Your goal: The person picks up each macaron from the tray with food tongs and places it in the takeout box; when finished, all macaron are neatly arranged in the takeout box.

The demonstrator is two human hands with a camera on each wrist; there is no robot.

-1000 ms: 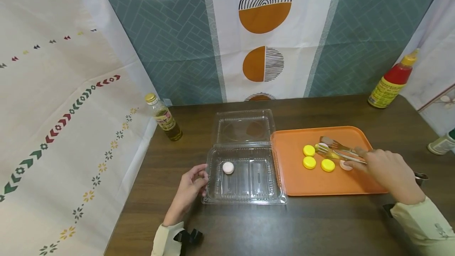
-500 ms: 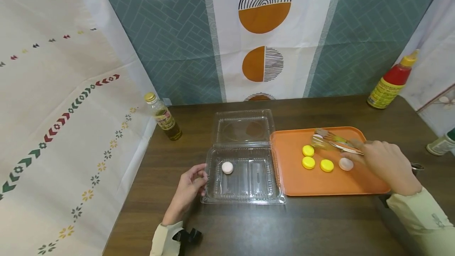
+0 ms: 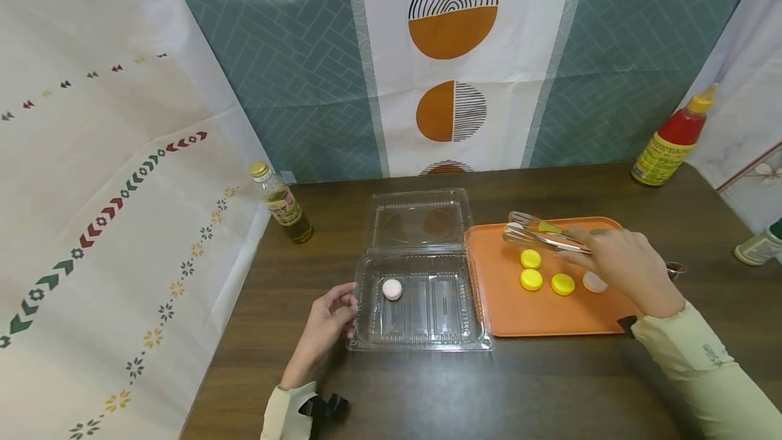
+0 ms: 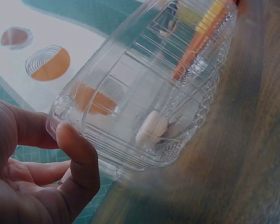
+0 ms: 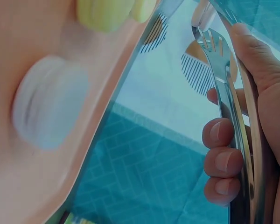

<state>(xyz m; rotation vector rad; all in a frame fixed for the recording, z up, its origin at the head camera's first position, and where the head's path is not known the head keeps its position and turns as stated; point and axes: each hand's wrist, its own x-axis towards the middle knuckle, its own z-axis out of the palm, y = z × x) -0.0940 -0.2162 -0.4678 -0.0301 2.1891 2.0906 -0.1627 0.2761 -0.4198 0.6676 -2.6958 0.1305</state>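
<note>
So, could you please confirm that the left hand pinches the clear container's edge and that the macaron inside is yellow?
Not quite: the head view shows a pale macaron inside, not yellow; the left hand does pinch the edge of the clear container.

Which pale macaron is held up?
The pale macaron between the tips of the tongs; one other sits in the clear box, another on the tray.

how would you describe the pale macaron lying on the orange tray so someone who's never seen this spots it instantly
On the brown table, find the orange tray, right of the clear plastic container. Look there for the yellow macarons; the pale macaron lies to their right. It is the only macaron lying on the tray that is whitish rather than yellow.
</note>
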